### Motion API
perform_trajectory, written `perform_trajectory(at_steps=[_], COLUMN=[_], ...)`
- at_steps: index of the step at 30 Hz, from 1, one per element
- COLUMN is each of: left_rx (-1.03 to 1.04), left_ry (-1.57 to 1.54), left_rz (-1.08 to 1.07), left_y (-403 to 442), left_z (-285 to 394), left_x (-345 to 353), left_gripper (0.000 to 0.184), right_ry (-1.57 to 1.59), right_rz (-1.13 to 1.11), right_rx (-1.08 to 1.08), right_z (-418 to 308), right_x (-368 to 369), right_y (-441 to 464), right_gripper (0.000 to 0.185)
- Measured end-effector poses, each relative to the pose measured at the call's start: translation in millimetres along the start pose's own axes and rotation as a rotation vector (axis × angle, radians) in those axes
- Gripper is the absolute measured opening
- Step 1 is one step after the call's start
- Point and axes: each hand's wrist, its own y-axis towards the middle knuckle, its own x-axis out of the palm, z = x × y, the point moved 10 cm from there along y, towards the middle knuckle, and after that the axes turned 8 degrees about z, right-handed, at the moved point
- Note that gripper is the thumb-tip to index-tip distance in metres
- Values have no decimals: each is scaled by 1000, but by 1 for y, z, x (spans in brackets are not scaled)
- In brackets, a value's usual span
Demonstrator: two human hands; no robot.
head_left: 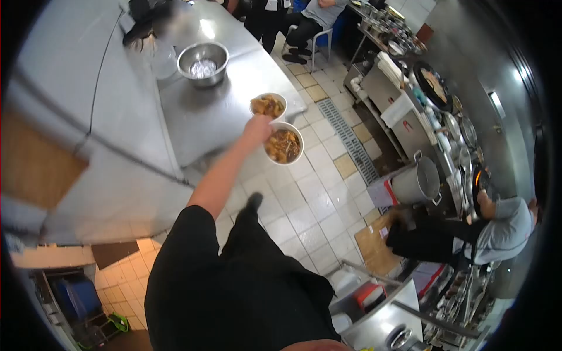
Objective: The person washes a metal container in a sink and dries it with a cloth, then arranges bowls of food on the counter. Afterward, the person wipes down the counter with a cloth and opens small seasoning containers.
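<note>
My left hand reaches forward, its fingers closed at the rim of a white bowl of food in brown sauce. This bowl appears beyond the edge of the steel table, with floor tiles behind it. Just past my fingers, a second white bowl with similar food appears over the table's corner. Whether my fingers also touch that bowl, I cannot tell. Farther back on the table stands a steel basin. My right hand is out of view.
At the right, a person in a grey shirt works at the stove beside a large steel pot. Other people sit or stand at the top. A floor drain runs between table and stove. A steel counter stands at lower right.
</note>
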Motion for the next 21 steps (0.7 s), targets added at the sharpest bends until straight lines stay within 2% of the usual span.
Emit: perform_trajectory(at_steps=[4, 10, 13, 14, 16, 17, 18, 19, 20, 21], left_rx=[-43, -92, -92, -169, -193, -79, -36, 101, 108, 101], left_ry=[36, 153, 212, 190, 233, 293, 324, 288, 356, 123], left_rz=[-6, 26, 62, 55, 30, 84, 122, 159, -38, -21], left_y=[139, 324, 394, 411, 445, 451, 477, 471, 471, 490], left_z=[-41, -126, -184, -207, -250, -250, -310, -308, -309, -371], left_x=[15, 0, -16, -23, -33, -49, -39, -54, -54, -48], left_gripper=[18, 19, 20, 18, 19, 21, 25, 31, 36, 46], right_ry=[-82, -196, -344, -406, -473, -458, -117, 222, 435, 491], right_rz=[-22, -66, -140, -172, -211, -198, -32, 69, 63, 29], right_rx=[253, 532, 550, 538, 500, 453, 334, 182, 539, 682], right_z=[38, 81, 115, 127, 134, 132, 72, 8, 70, 99], right_x=[24, 52, 76, 84, 97, 107, 84, 60, 90, 109], right_y=[-6, -76, -130, -147, -176, -182, -161, -143, -155, -152], right_gripper=[24, 23, 23, 23, 22, 22, 23, 26, 27, 18])
